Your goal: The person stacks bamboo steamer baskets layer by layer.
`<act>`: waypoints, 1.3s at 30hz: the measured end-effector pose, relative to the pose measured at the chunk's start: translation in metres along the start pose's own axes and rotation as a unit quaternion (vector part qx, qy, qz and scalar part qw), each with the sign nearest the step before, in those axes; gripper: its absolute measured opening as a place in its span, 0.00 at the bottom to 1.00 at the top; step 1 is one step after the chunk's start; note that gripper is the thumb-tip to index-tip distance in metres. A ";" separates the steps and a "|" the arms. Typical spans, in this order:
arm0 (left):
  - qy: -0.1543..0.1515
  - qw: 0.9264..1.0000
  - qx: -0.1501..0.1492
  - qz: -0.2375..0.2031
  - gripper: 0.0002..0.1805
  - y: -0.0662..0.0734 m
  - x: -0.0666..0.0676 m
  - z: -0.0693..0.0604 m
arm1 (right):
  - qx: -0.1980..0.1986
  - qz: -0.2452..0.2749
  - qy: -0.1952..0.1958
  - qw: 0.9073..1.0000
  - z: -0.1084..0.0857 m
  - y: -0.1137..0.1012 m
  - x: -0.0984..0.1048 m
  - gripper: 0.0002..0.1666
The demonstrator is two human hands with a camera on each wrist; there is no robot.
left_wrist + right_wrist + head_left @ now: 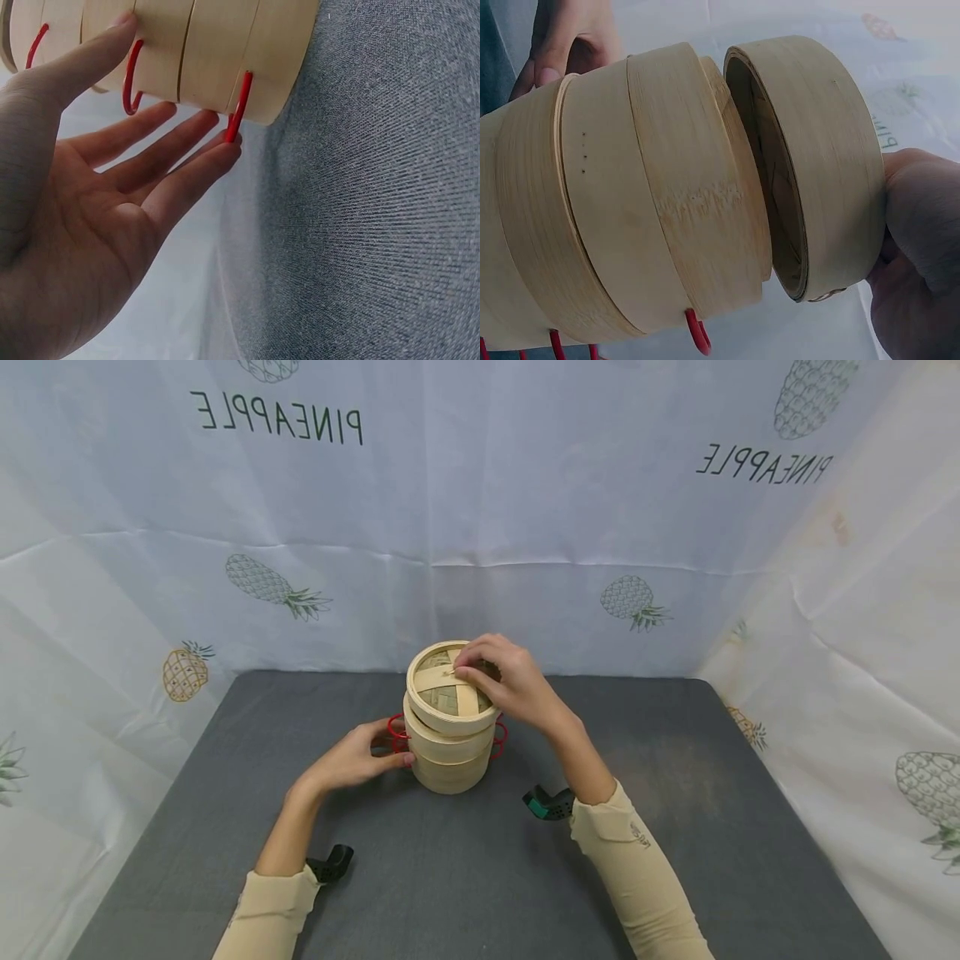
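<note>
A bamboo steamer [450,777] of stacked round baskets stands upright on the table, with red loop handles [241,109] on its sides. My right hand [517,681] pinches the woven lid [450,721] at the middle of its top. In the right wrist view a gap shows between the tilted lid [829,165] and the top basket [697,180]. At the steamer's left side my left hand [348,760] rests its thumb on the wall. Its other fingers, nearly straight, reach the baskets beside the red handles in the left wrist view.
The steamer stands on a dark grey table [465,877], near its back edge. A white curtain [480,510] printed with pineapples hangs behind and around it. Black wrist devices [551,804] show at both sleeves.
</note>
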State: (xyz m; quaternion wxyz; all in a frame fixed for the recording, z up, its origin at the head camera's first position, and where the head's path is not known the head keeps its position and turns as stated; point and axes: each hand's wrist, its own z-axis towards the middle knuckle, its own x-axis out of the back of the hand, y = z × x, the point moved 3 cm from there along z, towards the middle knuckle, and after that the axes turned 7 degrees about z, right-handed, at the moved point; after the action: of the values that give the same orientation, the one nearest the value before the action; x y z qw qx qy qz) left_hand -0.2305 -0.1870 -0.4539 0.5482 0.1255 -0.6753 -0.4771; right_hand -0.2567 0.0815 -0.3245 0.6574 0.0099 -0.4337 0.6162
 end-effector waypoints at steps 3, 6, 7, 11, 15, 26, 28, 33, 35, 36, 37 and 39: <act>-0.002 1.000 0.000 -0.001 0.31 0.000 0.000 0.000 | -0.010 0.001 -0.003 1.000 0.000 0.000 -0.003 0.06; -0.003 1.000 0.000 0.000 0.32 0.000 0.000 -0.001 | -0.019 0.002 -0.007 1.000 -0.001 -0.001 -0.004 0.06; -0.003 1.000 0.001 0.001 0.32 0.000 0.000 -0.001 | -0.021 0.002 -0.009 1.000 -0.001 -0.001 -0.005 0.06; -0.004 1.000 0.002 0.001 0.33 -0.001 0.000 -0.001 | -0.019 0.003 -0.015 1.000 -0.001 0.000 -0.008 0.06; -0.003 1.000 0.000 -0.001 0.34 -0.001 0.001 -0.001 | -0.023 0.007 -0.019 1.000 -0.001 0.001 -0.011 0.06; -0.005 1.000 -0.004 -0.007 0.35 0.000 0.000 -0.001 | -0.029 0.003 -0.026 0.999 -0.003 0.003 -0.015 0.06; -0.005 1.000 -0.006 -0.007 0.35 0.000 0.000 -0.001 | -0.031 0.003 -0.027 0.999 -0.004 0.004 -0.016 0.06; -0.004 1.000 -0.008 -0.007 0.34 0.000 0.000 -0.001 | -0.031 0.002 -0.026 0.999 -0.004 0.004 -0.016 0.06; -0.003 1.000 -0.008 -0.007 0.34 0.000 0.000 -0.001 | -0.032 0.001 -0.025 0.999 -0.004 0.003 -0.016 0.06; -0.003 1.000 -0.008 -0.007 0.34 -0.001 0.000 -0.001 | -0.032 0.001 -0.024 0.999 -0.004 0.003 -0.016 0.07; -0.003 1.000 -0.007 -0.007 0.34 0.000 0.000 0.000 | -0.033 0.001 -0.024 0.999 -0.004 0.003 -0.016 0.07; -0.003 1.000 -0.008 -0.007 0.34 -0.001 0.000 0.000 | -0.036 0.000 -0.023 0.999 -0.005 0.003 -0.015 0.07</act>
State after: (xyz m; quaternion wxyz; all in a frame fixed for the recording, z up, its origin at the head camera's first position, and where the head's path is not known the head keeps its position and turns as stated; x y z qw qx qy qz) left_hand -0.2305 -0.1877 -0.4541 0.5437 0.1244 -0.6726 -0.4864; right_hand -0.2544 0.0723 -0.3377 0.6470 -0.0001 -0.4706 0.5999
